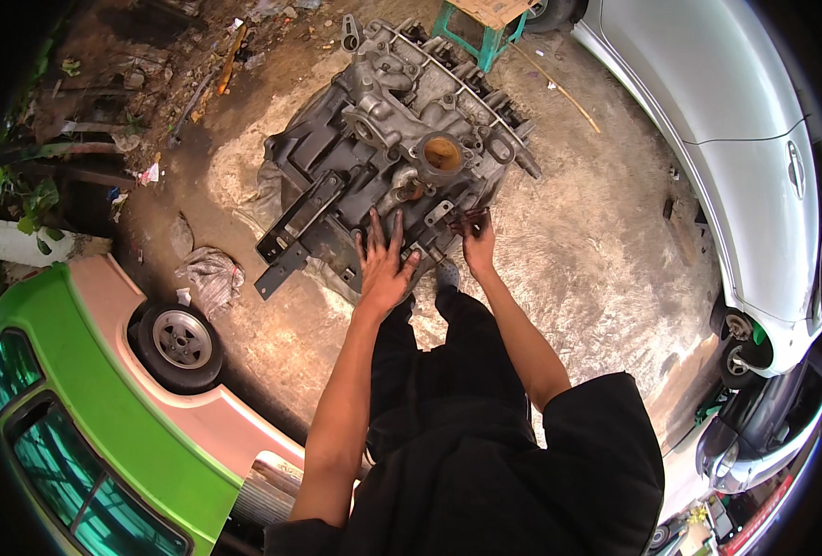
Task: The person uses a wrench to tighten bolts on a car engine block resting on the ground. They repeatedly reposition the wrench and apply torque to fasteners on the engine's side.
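Note:
In front of me stands a large grey engine (337,139) with a cast metal manifold on top. A round opening (442,154) in it shows a rusty orange inside. My left hand (383,261) lies on the near side of the engine, its blackened fingers spread and holding nothing. To the right, my right hand (474,239) is at the engine's near right edge with its fingers curled together. Whatever may be between those dark fingertips is too small to make out. A small metal bracket (439,213) sits between the two hands. Dark metal brackets (286,269) stick out at the engine's left.
A green and pink vehicle (165,408) stands at the lower left, a silver car (717,111) at the right. Behind the engine is a green stool (471,32) with a wooden top. A crumpled plastic bag (212,278) lies on the concrete floor. Debris and plants line the far left.

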Motion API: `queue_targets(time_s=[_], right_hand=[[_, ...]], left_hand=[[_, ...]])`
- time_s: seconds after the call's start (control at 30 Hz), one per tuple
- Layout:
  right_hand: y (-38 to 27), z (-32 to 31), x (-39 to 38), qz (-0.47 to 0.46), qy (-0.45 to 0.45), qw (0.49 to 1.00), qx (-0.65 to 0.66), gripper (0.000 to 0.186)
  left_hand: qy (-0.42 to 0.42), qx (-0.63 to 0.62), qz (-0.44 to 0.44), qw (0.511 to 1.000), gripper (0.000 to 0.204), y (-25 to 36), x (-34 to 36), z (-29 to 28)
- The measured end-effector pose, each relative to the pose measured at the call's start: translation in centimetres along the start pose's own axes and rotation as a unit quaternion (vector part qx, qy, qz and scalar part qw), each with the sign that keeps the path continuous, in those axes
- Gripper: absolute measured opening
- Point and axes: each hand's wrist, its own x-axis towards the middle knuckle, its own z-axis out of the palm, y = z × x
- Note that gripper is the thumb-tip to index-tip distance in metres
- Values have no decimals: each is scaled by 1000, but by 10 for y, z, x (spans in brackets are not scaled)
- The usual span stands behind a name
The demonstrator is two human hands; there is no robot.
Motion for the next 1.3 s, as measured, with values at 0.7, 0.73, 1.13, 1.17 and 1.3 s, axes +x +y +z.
queue_targets(time_s=[0.7,0.73,1.13,1.17,1.3], right_hand=[[28,-26,-8,55,61,995,53,15],[32,-27,2,59,46,993,86,15],[71,-14,57,286,-7,927,244,18],[72,-16,58,310,3,919,245,19],[75,-18,64,306,-51,925,217,27]], left_hand=[[20,-3,18,1000,75,-3,-1,3],[19,-3,18,1000,75,-2,-1,3],[13,-5,6,1000,76,1,0,0],[12,-6,6,1000,76,1,0,0],[8,-6,6,1000,77,0,0,0]])
